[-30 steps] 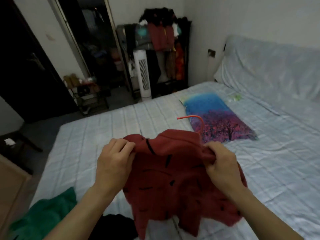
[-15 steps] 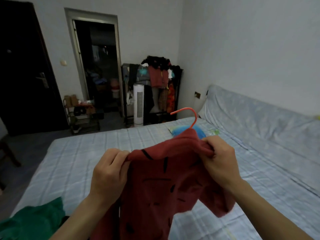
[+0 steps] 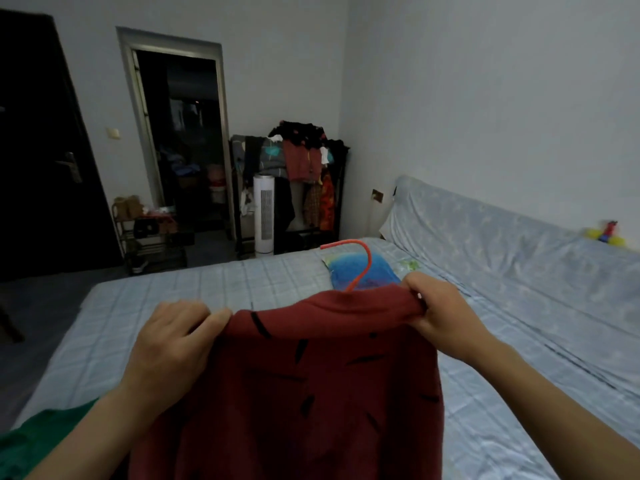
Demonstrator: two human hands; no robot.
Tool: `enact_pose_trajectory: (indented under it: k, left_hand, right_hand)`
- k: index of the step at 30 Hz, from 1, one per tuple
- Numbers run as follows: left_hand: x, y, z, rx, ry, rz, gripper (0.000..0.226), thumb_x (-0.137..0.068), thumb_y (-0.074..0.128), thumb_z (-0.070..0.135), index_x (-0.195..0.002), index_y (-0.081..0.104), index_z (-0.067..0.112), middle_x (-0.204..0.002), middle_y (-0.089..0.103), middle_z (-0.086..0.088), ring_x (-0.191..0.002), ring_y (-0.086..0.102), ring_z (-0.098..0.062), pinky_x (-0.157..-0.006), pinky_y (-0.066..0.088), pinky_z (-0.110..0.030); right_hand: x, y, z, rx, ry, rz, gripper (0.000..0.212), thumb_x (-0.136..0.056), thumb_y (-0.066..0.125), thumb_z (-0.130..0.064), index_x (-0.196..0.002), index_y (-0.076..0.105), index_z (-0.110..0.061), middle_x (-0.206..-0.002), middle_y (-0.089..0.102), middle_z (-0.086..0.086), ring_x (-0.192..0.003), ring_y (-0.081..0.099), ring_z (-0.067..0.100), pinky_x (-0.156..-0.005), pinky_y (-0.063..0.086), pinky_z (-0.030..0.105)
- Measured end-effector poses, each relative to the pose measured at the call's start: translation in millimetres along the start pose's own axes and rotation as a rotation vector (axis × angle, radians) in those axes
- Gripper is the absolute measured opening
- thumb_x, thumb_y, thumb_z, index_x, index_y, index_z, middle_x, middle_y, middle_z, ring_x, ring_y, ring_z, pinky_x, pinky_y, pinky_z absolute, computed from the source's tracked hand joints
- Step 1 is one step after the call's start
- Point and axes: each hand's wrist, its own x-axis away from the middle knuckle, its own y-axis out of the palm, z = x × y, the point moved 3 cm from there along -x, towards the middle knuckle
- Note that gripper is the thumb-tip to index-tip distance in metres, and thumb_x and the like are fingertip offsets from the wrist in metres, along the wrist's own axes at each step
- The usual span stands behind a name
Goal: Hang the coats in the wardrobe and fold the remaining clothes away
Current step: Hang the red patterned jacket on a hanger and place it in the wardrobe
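Head view: we hold a red garment up over the bed, stretched wide between our two hands. The bed's near-left edge runs down toward the dark floor, which lies open as far as the doorway and the clothes rack in the far corner. Our left hand pinches the garment's upper left corner, fingers curled over the fabric. Our right hand grips the upper right corner, slightly higher, knuckles toward us. The hands are well apart. An orange hanger hook rises from the middle of the garment's top edge. Behind it a blue pillow lies on the bed. A green cloth lies at the lower left.
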Motion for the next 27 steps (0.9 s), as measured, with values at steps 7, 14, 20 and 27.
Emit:
enact_pose_trajectory:
  k: [7, 14, 20, 27]
  left_hand:
    - [-15, -13, 12, 0.048, -0.174, 0.042, 0.017, -0.096, 0.044, 0.013, -0.107, 0.056, 0.01, -0.076, 0.056, -0.013, -0.07, 0.049, -0.025, -0.065, 0.039, -0.04]
    - [-8, -14, 13, -0.034, -0.291, 0.072, 0.021, -0.096, 0.044, 0.015, -0.105, 0.061, 0.006, -0.083, 0.057, -0.012, -0.073, 0.048, -0.025, -0.068, 0.033, -0.034]
    - [-15, -7, 18, -0.041, -0.318, 0.107, 0.024, -0.098, 0.043, 0.016, -0.103, 0.063, 0.003, -0.084, 0.058, -0.012, -0.075, 0.05, -0.025, -0.069, 0.034, -0.032]
    - [-26, -9, 29, -0.032, -0.237, 0.103, 0.019, -0.1, 0.047, 0.017, -0.104, 0.062, 0.005, -0.079, 0.057, -0.012, -0.07, 0.051, -0.027, -0.065, 0.039, -0.037]
  right_hand:
    - [-18, -16, -5, -0.06, -0.023, 0.066, 0.03, -0.068, 0.075, -0.036, -0.089, 0.058, -0.022, -0.085, 0.054, -0.011, -0.074, 0.053, 0.009, -0.064, 0.044, 0.024]
    - [3, -9, -9, -0.254, -0.051, -0.122, 0.039, -0.074, 0.074, -0.064, -0.094, 0.067, -0.032, -0.089, 0.064, -0.016, -0.083, 0.063, 0.007, -0.072, 0.046, 0.016]
    - [6, 22, -6, -0.089, 0.012, 0.041, 0.027, -0.089, 0.069, -0.026, -0.115, 0.062, -0.022, -0.102, 0.053, -0.007, -0.097, 0.051, 0.003, -0.09, 0.043, 0.022]
    - [-9, 29, 3, -0.084, -0.049, 0.162, 0.011, -0.084, 0.075, -0.009, -0.091, 0.066, -0.009, -0.085, 0.06, 0.001, -0.079, 0.058, 0.016, -0.076, 0.046, 0.028]
